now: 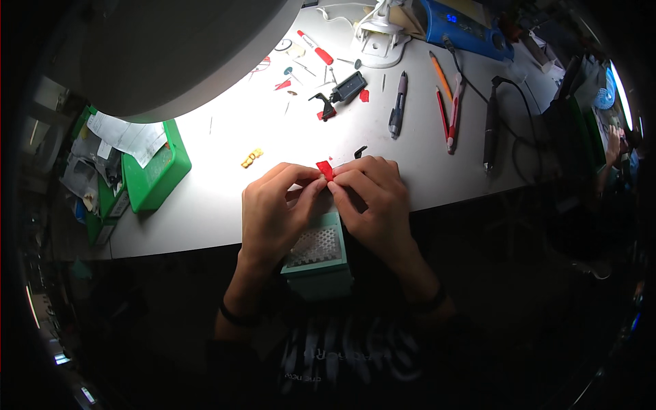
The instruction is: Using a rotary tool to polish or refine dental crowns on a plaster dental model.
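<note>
A small flat red piece (326, 169) stands up between my fingertips at the near part of the white table. My left hand (277, 205) is closed, its thumb and forefinger pinching at the red piece's lower left. From the other side my right hand (372, 198) is closed too, with its fingertips at the lower right edge. The fingers hide the bottom of the piece. Just beyond my right hand lies a small black part (360, 152). A lumpy gold-coloured piece (252, 158) rests beyond my left hand. Below the hands is a mint-green box (321, 266) with a perforated grey surface.
Green bins (167, 171) with bags and paper stand at left, under a large lamp shade (184, 61). Farther back lie a red marker (316, 48), a dark pen (398, 106), red tweezers (453, 119), a black corded handpiece (490, 130) and a blue device (458, 31).
</note>
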A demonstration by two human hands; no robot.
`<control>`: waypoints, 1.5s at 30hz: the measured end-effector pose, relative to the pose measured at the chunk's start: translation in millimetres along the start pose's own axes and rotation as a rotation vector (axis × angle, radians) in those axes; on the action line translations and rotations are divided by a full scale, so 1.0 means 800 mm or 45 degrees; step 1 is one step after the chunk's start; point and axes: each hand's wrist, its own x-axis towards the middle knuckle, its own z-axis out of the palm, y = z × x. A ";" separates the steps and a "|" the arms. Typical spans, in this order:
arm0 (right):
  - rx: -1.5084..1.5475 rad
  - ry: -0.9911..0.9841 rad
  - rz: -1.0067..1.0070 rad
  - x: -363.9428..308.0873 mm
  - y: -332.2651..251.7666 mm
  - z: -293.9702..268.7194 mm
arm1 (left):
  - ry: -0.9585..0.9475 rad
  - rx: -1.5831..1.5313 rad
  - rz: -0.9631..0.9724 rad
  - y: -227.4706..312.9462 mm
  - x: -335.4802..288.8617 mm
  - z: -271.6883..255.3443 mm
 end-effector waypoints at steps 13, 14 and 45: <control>-0.109 -0.049 -0.081 -0.002 -0.001 -0.001 | 0.024 -0.107 -0.099 0.001 -0.005 0.000; -0.107 -0.050 -0.080 -0.002 0.000 0.000 | 0.024 -0.105 -0.101 0.001 -0.005 0.001; -0.221 -0.020 -0.143 -0.003 0.001 0.004 | 0.023 -0.115 -0.085 0.002 -0.002 0.002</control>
